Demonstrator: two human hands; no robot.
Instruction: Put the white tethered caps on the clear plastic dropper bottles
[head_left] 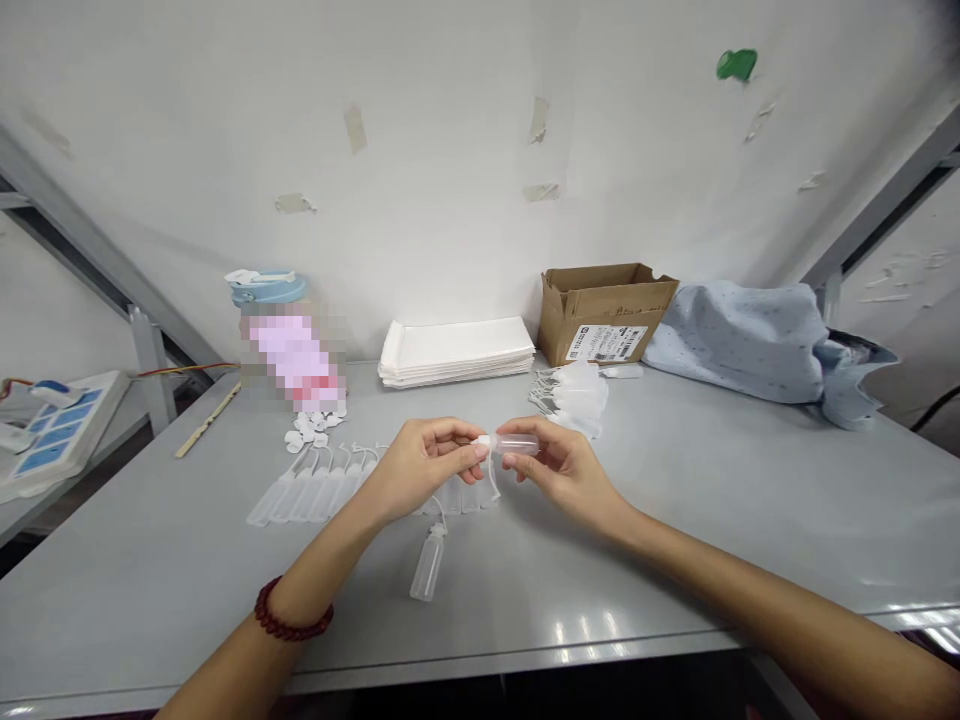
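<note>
Between my two hands, above the middle of the table, a small clear plastic bottle [519, 444] lies sideways. My right hand [559, 462] pinches its body from the right. At its neck, the fingers of my left hand [439, 455] are closed on the white cap [484, 441]; a thin white strap dangles below. Under and beside my left hand runs a row of similar bottles [304, 492] with looped straps, partly hidden by the hand. One single bottle [427, 568] lies nearer the table's front edge. Loose white caps [307, 430] are heaped behind the row.
Behind stand a stack of white envelopes [457, 350] and an open cardboard box [607, 315]. A pile of bottles [574, 395] lies before the box, with pale blue cloth [742, 340] to its right. A blue-lidded container [268, 288] and a thin stick [208, 420] are at left.
</note>
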